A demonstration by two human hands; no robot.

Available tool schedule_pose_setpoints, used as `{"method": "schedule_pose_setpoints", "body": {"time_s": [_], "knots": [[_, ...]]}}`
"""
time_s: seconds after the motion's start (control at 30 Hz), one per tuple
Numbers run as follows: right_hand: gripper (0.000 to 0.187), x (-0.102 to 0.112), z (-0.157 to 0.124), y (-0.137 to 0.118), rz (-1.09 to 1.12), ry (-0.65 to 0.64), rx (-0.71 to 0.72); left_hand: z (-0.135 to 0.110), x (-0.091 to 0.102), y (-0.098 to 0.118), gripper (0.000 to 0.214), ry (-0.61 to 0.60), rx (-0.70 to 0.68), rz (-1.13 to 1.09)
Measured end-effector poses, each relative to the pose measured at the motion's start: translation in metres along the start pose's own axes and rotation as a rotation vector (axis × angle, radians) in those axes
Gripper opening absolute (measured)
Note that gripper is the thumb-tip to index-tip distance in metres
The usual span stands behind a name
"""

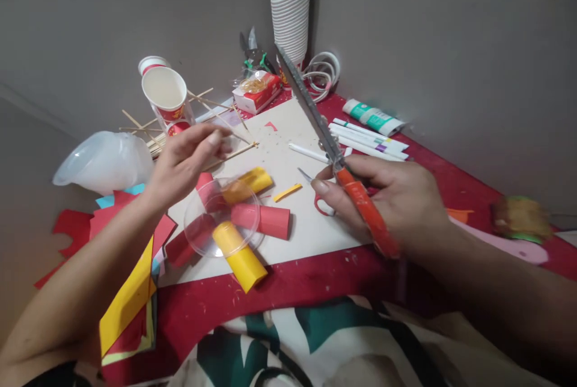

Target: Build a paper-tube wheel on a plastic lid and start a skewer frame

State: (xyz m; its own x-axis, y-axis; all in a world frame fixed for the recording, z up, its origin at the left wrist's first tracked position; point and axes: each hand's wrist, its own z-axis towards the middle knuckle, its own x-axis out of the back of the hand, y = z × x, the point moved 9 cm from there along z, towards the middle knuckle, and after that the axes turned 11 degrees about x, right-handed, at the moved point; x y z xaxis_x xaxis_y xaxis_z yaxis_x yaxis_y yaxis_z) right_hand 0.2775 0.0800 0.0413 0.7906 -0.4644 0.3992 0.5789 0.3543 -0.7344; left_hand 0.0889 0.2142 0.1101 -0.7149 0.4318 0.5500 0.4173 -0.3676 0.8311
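Head view: held in the right hand (399, 201) an orange-handled metal tool (334, 152), and directed its long grey end upward and toward the left. Closed the fingers of this hand around the orange handle. Pinched with the left hand (187, 158), between fingers and thumb, some thin wooden sticks (240, 152), meeting at a tip just beyond the fingertips. Could not tell whether joined or only crossed at this tip. Held both hands well apart from each other, over a red surface (315, 273) with a white sheet (306, 237).

Saw just below the left hand a clear plastic disc (222, 217), and around it several yellow paper rolls (247, 270) and red paper rolls (276, 222), overlapping with the disc. Could not tell from this angle whether under it or on top. Found a yellow strip (287, 193) just beside the rolls, and small red-handled scissors (318, 201) partly hidden behind the right thumb.

Noticed on the left side a pile of coloured paper (128, 297) and a translucent plastic bowl (106, 161); farther back, paper cups (167, 98) and a red-and-white box (259, 98) in front of cutters (253, 57). Saw also, close to the wall (406, 26), a tall stack of white cups (291, 8) beside a coiled white cable (336, 68). Located beyond the right hand several slender white rods (367, 142) and a white-and-green tube (374, 117).
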Motion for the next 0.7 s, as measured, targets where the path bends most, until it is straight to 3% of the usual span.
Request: {"method": "schedule_pose_setpoints", "body": {"time_s": [0.07,0.13,0.23,0.33,0.53,0.63,0.7], "knots": [[0.027,0.0,0.0,-0.003,0.0,-0.002,0.019,-0.041,0.022,-0.005,0.028,0.111,0.076,-0.049],[0.03,-0.002,0.0,-0.006,-0.012,-0.007,0.036,-0.083,0.031,-0.018,0.024,0.167,0.166,-0.054],[0.033,-0.006,-0.002,-0.007,-0.026,-0.025,0.048,-0.14,0.025,-0.049,0.023,0.195,0.343,-0.041],[0.035,-0.009,-0.003,-0.009,-0.032,-0.042,0.054,-0.18,0.009,-0.071,0.017,0.203,0.427,-0.018],[0.031,-0.015,-0.004,-0.006,-0.032,-0.041,0.021,-0.21,-0.023,-0.092,0.03,0.17,0.577,-0.153],[0.031,-0.017,-0.006,-0.004,-0.021,-0.04,-0.006,-0.214,-0.038,-0.105,0.027,0.121,0.703,-0.359],[0.03,-0.017,-0.007,-0.005,-0.003,-0.041,-0.022,-0.217,-0.042,-0.115,0.028,0.151,0.789,-0.549]]}}
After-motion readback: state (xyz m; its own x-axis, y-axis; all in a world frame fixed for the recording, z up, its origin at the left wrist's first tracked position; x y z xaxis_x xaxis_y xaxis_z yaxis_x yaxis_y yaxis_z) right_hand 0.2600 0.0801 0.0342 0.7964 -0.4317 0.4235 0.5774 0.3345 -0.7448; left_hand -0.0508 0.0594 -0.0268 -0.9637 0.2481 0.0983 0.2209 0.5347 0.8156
